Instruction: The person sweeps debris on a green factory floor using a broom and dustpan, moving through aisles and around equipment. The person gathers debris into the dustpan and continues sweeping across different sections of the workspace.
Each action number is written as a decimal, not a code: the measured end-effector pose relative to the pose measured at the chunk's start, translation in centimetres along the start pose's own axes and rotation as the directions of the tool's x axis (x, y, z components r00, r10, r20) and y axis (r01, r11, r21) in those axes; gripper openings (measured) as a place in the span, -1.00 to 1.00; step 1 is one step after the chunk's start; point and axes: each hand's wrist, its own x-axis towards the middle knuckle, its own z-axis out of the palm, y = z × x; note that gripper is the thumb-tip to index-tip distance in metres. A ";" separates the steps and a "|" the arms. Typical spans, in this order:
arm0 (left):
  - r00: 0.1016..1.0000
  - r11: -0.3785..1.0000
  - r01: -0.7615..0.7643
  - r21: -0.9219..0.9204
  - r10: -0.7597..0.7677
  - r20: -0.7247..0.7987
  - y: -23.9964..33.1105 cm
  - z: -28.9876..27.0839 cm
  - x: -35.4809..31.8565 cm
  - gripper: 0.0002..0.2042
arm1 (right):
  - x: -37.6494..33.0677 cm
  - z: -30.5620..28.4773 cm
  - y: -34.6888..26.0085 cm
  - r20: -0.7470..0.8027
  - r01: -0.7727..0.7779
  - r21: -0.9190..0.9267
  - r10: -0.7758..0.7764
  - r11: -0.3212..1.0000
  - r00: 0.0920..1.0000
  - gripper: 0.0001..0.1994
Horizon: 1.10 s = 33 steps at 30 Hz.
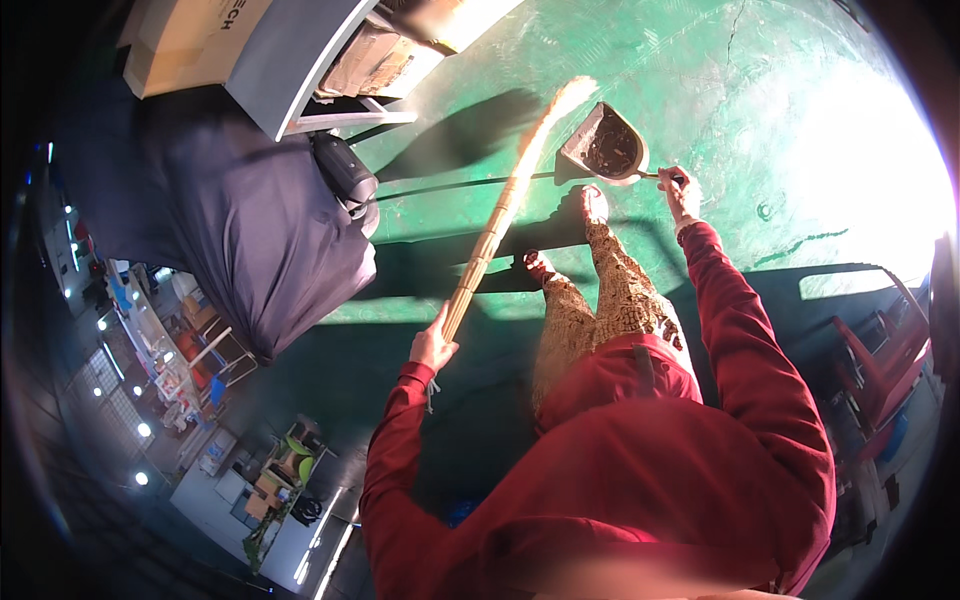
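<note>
Looking straight down here, so closest to the camera is a big red hooded top with both sleeves reaching out toward the floor. The left hand has its grip closed around the lower end of a long straw broom, fingers wrapped round the bundled pale stalks. The broom runs up and to the right from there, tilted, and its bristle tip ends just beside the dustpan.

Between the arms you can see patterned trousers and two feet in sandals planted on the green floor, one foot just below the dustpan. The right hand is stretched out further, grip closed on the thin handle of that dustpan. The pan itself is grey, mouth facing the broom tip, and there's dark dirt sitting inside it. It rests on the floor, right where the sunlight hits.

Further out, the floor is painted green with a few cracks, half in hard shadow and half blown out by sun on the right. Off to the left there's a large dark cloth bundle with a small black bag against it, and a grey panel beyond that, well apart from the sweeping.
</note>
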 end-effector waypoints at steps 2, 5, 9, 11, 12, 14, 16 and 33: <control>0.971 0.963 0.236 -0.131 -0.228 0.075 2.1 -1.7 0.4 -0.17 | -0.3 -0.2 -0.7 -0.011 -0.021 -0.063 0.020 0.998 1.000 -0.72; 0.927 0.828 0.359 -0.432 -0.370 0.061 3.3 -2.2 3.1 -0.21 | -0.6 -0.3 0.0 -0.027 0.057 -0.082 -0.060 0.995 0.998 -0.70; 0.905 0.699 0.303 -0.648 -0.425 -0.034 1.9 -0.3 14.9 -0.35 | 0.0 -0.2 2.4 0.025 0.051 0.071 -0.053 0.996 0.998 -0.71; 0.798 0.424 0.518 -0.743 -0.553 0.241 4.5 -1.3 19.4 -0.38 | -0.5 0.2 0.7 0.059 0.000 0.039 -0.002 0.999 0.998 -0.71; 0.770 0.435 0.566 -0.701 -0.583 0.259 5.5 -0.6 21.3 -0.39 | -0.7 0.4 0.2 0.059 0.020 0.029 -0.022 0.999 0.998 -0.70; 0.892 0.880 0.404 -0.249 -0.440 -0.107 8.1 3.7 21.7 -0.36 | -0.1 0.9 2.4 0.023 0.076 0.030 -0.077 0.997 0.997 -0.72; 0.959 0.969 0.244 0.034 -0.236 -0.157 9.5 6.4 18.9 -0.31 | -0.5 0.8 1.1 0.004 0.066 0.028 -0.066 0.997 0.998 -0.72; 0.940 0.916 0.338 -0.215 -0.320 0.116 13.8 1.8 -1.3 -0.20 | -0.5 -0.3 1.5 -0.067 0.116 -0.082 -0.121 0.990 0.990 -0.91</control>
